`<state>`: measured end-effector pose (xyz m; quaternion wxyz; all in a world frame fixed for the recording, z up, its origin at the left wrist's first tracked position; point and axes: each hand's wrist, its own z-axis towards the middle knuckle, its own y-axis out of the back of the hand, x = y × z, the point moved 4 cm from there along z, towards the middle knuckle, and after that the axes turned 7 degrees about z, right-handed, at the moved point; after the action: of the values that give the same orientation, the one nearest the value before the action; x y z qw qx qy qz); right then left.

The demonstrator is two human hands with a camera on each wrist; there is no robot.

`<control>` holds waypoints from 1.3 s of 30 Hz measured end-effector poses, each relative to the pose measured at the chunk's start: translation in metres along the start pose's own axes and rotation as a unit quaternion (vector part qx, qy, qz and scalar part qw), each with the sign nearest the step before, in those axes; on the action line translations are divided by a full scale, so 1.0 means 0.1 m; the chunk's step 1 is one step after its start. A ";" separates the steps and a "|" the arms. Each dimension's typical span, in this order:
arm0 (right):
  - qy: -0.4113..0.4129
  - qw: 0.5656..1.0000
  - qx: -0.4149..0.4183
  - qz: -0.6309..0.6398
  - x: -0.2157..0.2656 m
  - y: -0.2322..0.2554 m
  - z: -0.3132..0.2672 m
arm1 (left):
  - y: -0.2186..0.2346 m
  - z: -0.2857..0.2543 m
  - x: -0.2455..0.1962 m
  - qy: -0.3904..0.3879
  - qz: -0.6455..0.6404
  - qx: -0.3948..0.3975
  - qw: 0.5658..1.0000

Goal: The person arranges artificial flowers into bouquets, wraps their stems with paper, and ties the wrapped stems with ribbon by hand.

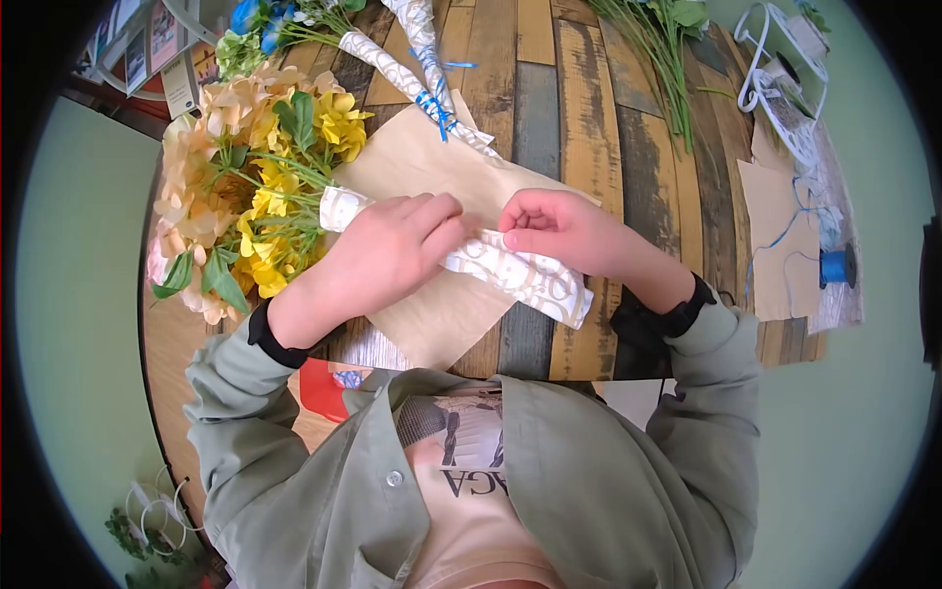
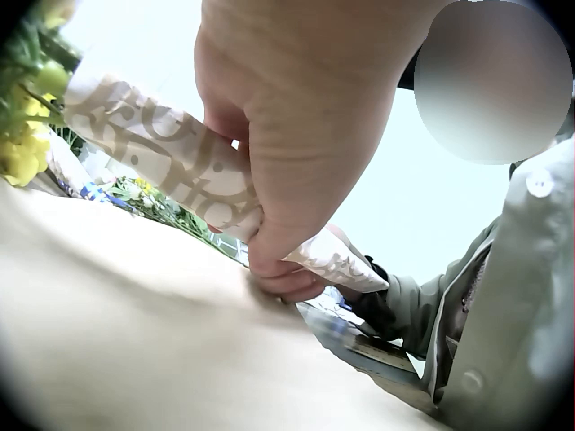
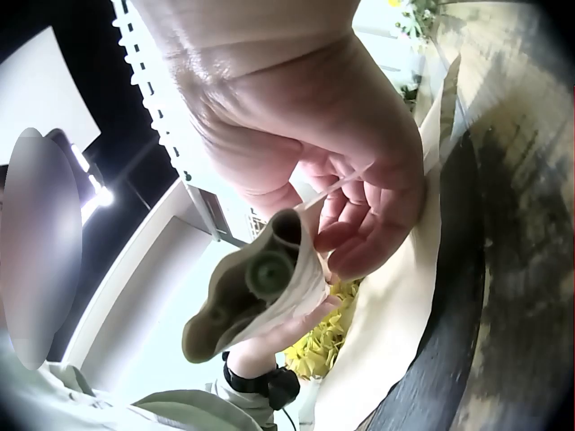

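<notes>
Nice plank tabletop [image 1: 579,128] there, pale green wall [image 1: 78,285] off to the side. Your patterned paper wrap [image 1: 515,275] is near the middle of the near edge, slanting over a tan sheet [image 1: 442,324], with greenish stem ends [image 3: 268,273] showing inside its mouth. Your left hand [image 1: 404,240] has fingers and thumb around the wrap; your right hand [image 1: 567,231] looks to be pinching the paper's edge, though the fingertips are partly hidden. I'd keep the left grip snug but light (crushed paper stays creased), and draw that edge evenly along its length so the bottom doesn't flare. The peach and yellow blooms [image 1: 221,147] sit toward the left edge. Further out: ribbon-tied bundles [image 1: 422,44] by the far edge, green stems [image 1: 667,79] right of them, blue ribbon spool [image 1: 839,267] along the right edge.
</notes>
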<state>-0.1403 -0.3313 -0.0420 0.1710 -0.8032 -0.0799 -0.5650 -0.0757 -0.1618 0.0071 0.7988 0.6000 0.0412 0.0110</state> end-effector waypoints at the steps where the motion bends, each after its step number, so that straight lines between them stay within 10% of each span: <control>1: 0.031 0.999 -0.028 -0.020 0.04 -0.01 -0.01 | 0.01 0.02 0.00 0.002 0.001 0.001 1.000; 6: 0.074 0.993 -0.057 -0.078 0.26 -0.07 -0.13 | -0.02 0.08 0.12 0.067 -0.221 0.062 0.971; 13: 0.075 0.993 -0.031 -0.081 0.11 0.06 0.01 | -0.14 0.05 0.14 0.046 -0.212 0.041 0.975; 16: 0.063 0.967 -0.005 -0.247 0.11 -0.08 0.05 | -0.03 0.01 0.04 -0.005 -0.120 -0.083 0.989; 25: 0.047 0.962 0.058 -0.263 0.00 -0.17 0.12 | 0.03 -0.18 -0.26 -0.096 0.018 -0.039 0.994; 39: 0.085 0.820 -0.111 -0.555 0.01 -0.44 0.14 | -0.09 -0.26 -0.34 -0.170 0.108 0.022 0.979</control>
<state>-0.1417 -0.2854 -0.0371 -0.2560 -0.5853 -0.4337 -0.6355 -0.1117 -0.1418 -0.0071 0.7751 0.6111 -0.1601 -0.0057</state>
